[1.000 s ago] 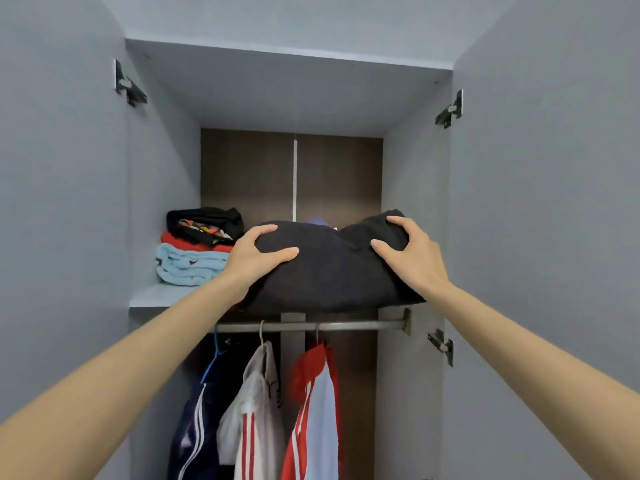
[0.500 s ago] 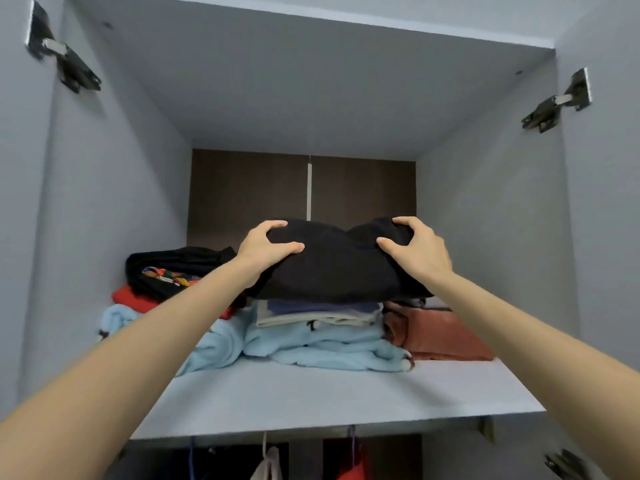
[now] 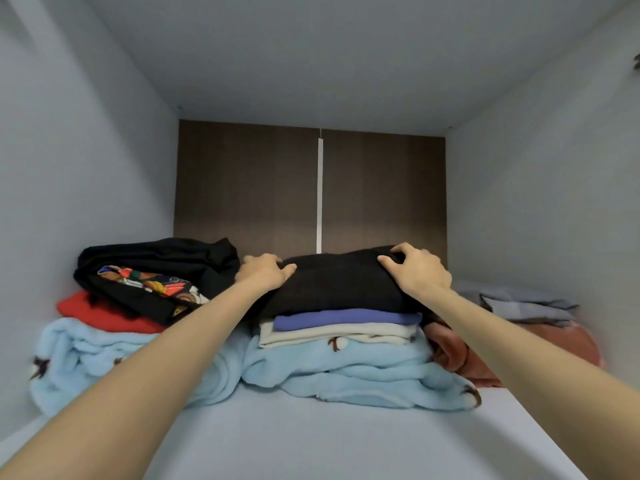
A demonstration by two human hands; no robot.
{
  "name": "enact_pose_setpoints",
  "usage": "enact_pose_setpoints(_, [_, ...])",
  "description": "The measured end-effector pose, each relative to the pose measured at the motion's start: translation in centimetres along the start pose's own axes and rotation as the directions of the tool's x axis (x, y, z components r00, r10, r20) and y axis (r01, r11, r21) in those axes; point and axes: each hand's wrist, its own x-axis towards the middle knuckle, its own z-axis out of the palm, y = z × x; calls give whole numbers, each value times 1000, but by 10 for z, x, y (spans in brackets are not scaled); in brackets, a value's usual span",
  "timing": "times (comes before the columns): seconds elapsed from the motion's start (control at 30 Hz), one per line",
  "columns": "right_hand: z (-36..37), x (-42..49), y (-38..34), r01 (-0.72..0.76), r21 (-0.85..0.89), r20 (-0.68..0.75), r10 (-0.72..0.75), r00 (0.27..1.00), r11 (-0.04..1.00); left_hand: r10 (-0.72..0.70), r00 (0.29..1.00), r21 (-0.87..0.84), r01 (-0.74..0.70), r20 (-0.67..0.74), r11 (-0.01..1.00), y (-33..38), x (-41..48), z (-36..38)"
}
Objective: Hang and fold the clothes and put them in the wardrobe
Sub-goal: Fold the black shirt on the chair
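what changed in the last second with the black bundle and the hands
The folded black garment moved from the front edge of the shelf further back and now sits on the purple garment atop the middle stack. The left hand and right hand still grip its two ends; nothing was let go. The left pile, the light blue blankets and the brown-red garment stayed put.

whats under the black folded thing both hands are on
Under the black folded garment lie a purple-blue piece, then a cream piece, then a light blue fleece on the shelf. Their rear parts are covered.
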Motion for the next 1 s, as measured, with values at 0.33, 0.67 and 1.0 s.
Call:
enact_pose_setpoints(0.33, [21,17,-39,292,-38,199,-279,940,956,194,979,145,-201,60,969,50,-8,15])
enact_pose_setpoints(0.67, [51,30,-20,184,6,341,-175,923,983,176,984,142,-179,38,973,40,6,48])
enact_pose_setpoints(1.0, [6,-9,-29,311,-26,-65,-312,948,950,329,937,129,-314,-119,941,39,-32,9])
